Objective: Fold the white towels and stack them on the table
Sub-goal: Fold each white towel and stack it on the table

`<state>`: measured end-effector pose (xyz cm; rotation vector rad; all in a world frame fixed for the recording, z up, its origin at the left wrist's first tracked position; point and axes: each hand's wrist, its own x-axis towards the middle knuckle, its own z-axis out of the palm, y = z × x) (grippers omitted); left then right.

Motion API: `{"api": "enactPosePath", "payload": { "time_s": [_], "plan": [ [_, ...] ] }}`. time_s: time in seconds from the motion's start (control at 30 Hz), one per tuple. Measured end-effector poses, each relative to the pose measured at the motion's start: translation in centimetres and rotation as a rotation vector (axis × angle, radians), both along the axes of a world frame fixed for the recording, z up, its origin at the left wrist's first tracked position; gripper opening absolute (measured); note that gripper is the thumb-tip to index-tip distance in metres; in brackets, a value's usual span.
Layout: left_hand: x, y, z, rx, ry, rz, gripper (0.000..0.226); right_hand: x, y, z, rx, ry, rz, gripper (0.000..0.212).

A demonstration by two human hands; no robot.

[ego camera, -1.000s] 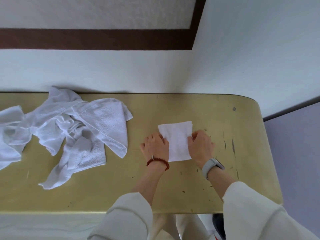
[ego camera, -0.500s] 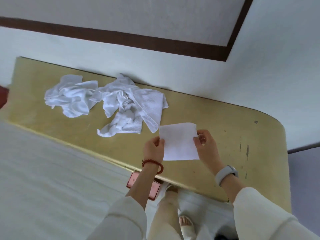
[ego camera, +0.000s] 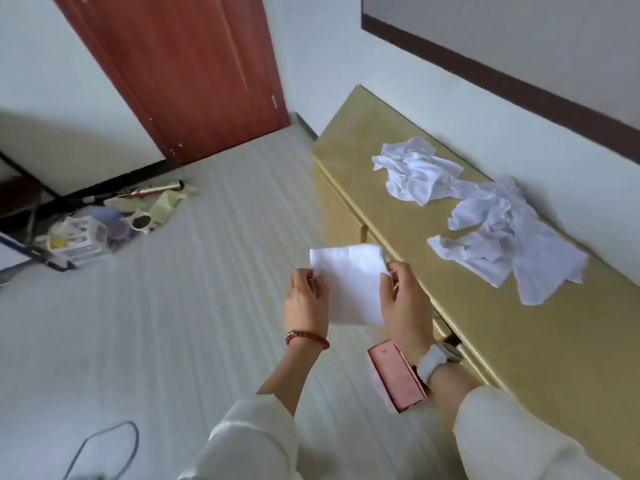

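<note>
While both hands pinch folded white towel (ego camera: 349, 282) off tabletop (ego camera: 485, 323) edge: left hand (ego camera: 306, 301), right hand (ego camera: 407, 303) gripping sides.

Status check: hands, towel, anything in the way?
Left hand and right hand pinch folded towel, held off the table. Two crumpled towels unfolded on table. Pink box on floor below.

Pale walls (ego camera: 104, 57); red-brown door (ego camera: 180, 64) at far corner. Light striped floor (ego camera: 173, 306). Yellow cabinet (ego camera: 519, 341) along right wall, dark trim (ego camera: 485, 74) above. Clutter (ego camera: 97, 223) near left wall.
</note>
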<state>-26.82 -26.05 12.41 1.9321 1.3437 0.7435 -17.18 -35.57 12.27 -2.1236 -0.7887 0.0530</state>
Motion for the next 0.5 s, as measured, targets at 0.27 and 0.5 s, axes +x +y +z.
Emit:
{"api": "enactPosePath", "payload": {
  "time_s": [0.27, 0.5],
  "plan": [
    [-22.1, 20.0, 1.6, 0.111, -0.073, 0.312, 0.014, -19.4, 24.1, 2.0, 0.056, 0.008, 0.403, 0.016],
    [-39.1, 34.8, 3.6, 0.163, 0.033, 0.429, 0.016, -35.2, 41.4, 4.0, 0.055, -0.03, 0.669, 0.015]
  ]
}}
